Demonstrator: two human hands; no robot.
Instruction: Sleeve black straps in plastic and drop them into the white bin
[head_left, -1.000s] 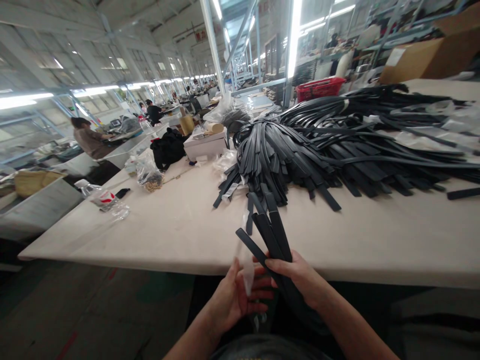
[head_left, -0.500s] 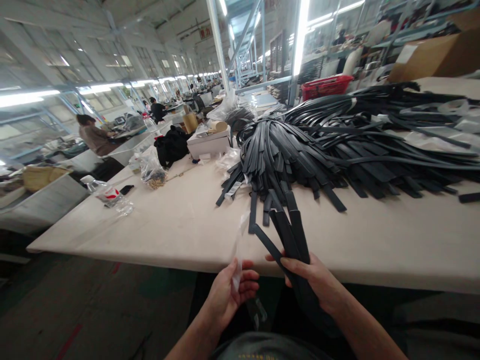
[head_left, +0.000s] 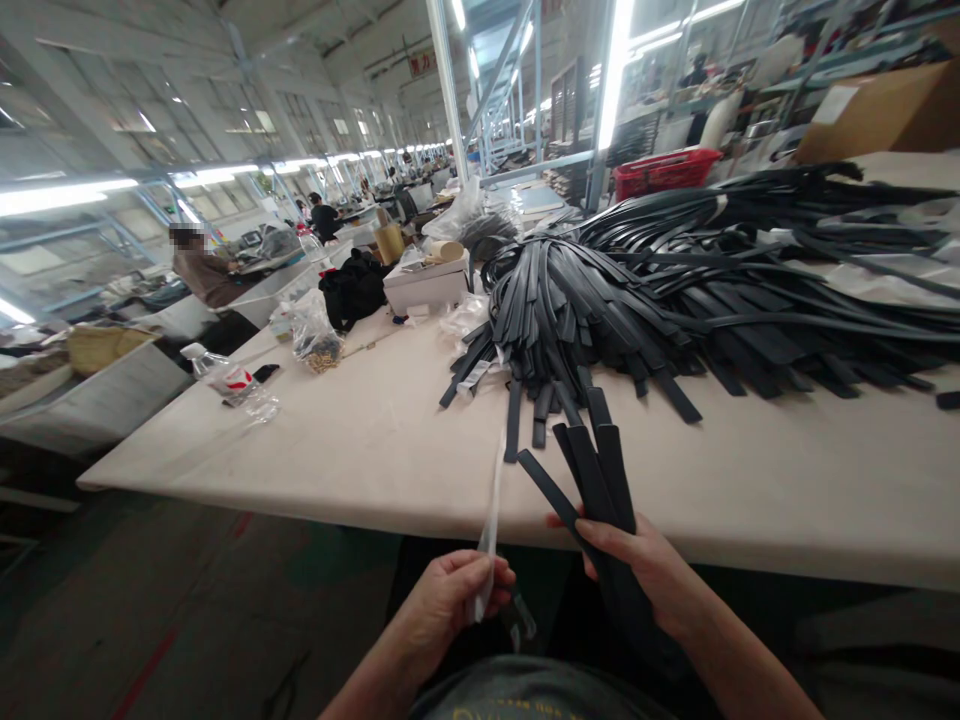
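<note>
Red label on the bottle near the bench's left corner: unreadable. My left hand pinches a clear plastic strip, fingers curled. My right hand is clenched round black straps, which fan upward over the bench's near edge.

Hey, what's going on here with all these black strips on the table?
The person wearing the camera holds a few black straps in the right hand, their ends fanned upward over the near edge of the table. The left hand pinches a thin clear plastic strip beside them. Behind lies a large pile of similar straps, spread across the table. A plastic bottle lies to the left, and a co-worker sits further back.
</note>
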